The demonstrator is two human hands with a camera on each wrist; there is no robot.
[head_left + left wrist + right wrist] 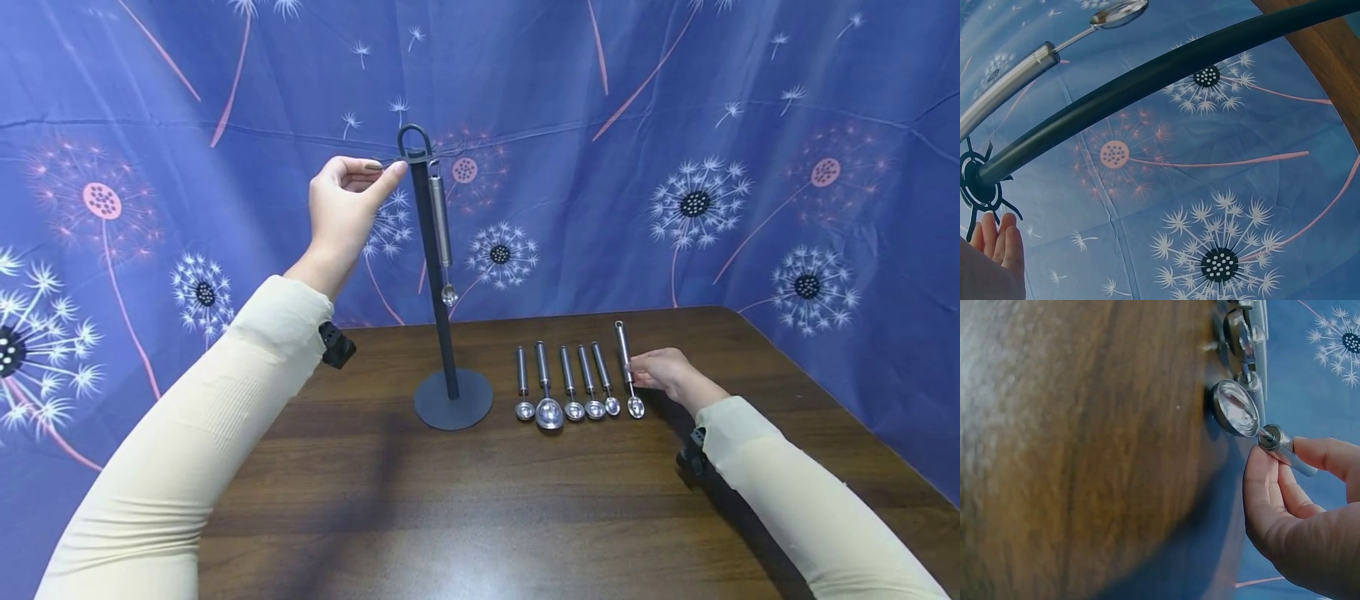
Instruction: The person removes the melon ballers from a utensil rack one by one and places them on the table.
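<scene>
A dark metal utensil stand (441, 308) with a round base and a loop on top stands upright. My left hand (347, 204) is at its top, thumb and fingertips pinching one of the hooks (1010, 206). From another hook hangs a steel measuring spoon (440, 221), bowl down; its bowl also shows in the left wrist view. To the right, my right hand (670, 373) pinches the handle of a measuring spoon (622, 346) at the end of a row. In the right wrist view, that spoon's bowl (1235, 407) faces the camera, near the brown tabletop.
Several more steel measuring spoons (568, 379) lie side by side between the stand and my right hand, handles pointing away; one has a bigger bowl (550, 414). Behind the wooden table (465, 500) hangs a blue cloth (570, 183) with dandelion prints.
</scene>
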